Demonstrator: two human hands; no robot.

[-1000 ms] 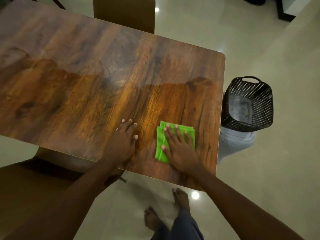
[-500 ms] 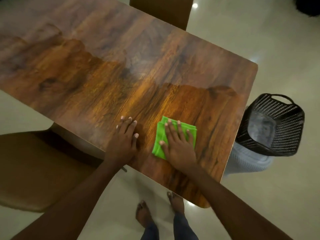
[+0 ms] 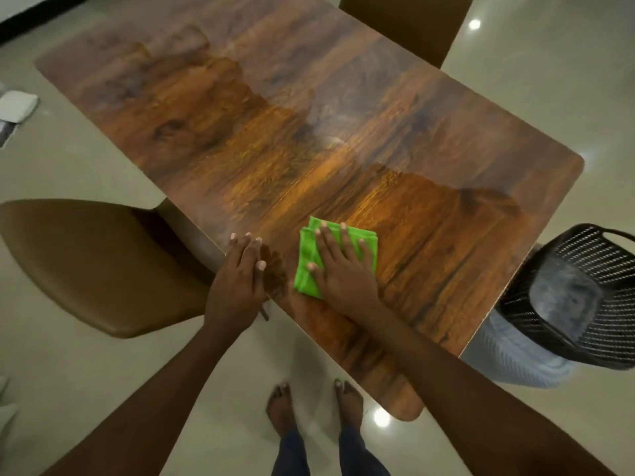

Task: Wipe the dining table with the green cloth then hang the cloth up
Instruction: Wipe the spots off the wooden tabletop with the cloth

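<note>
A folded green cloth [image 3: 307, 259] lies flat on the glossy wooden dining table [image 3: 343, 139], close to its near edge. My right hand [image 3: 343, 266] presses flat on top of the cloth with the fingers spread, covering most of it. My left hand [image 3: 238, 280] rests palm down at the table's near edge, just left of the cloth and apart from it, holding nothing.
A brown padded chair [image 3: 89, 266] stands at the left by the table's near side, another chair back [image 3: 405, 22] at the far side. A black perforated basket [image 3: 584, 297] sits on a pale ribbed stool at the right end. My bare feet stand on the tiled floor below.
The view has swung so the table runs further to the right and more of its far end shows. Both hands sit closer to the table's near edge; the right one stays on the cloth.
</note>
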